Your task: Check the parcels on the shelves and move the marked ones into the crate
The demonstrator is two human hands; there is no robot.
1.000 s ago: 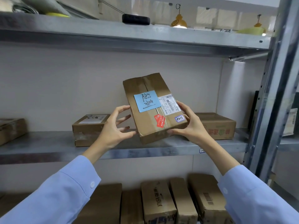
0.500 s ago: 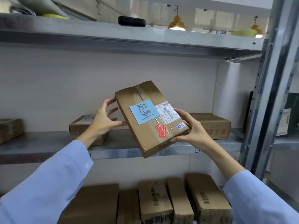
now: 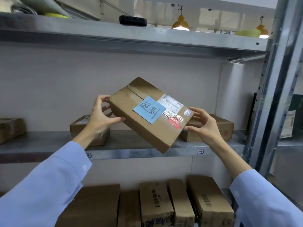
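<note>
Two arms in pale blue sleeves reached up at a metal rack. Below them, five boxes stood packed side by side on the bottom level, touching one another. The left hand gripped the upper left end of a parcel, thumb on the near side and fingers curled round the far corner. The right hand held the lower right end between thumb and curved fingers. The parcel hung tilted in the air in front of the middle shelf, resting on nothing. Its taped top bore a blue note with handwriting, a white label and a red sticker. Behind it, three more boxes sat well apart on the shelf: one behind the left hand, one behind the right, and one at the far left. A black object lay on the top shelf.
</note>
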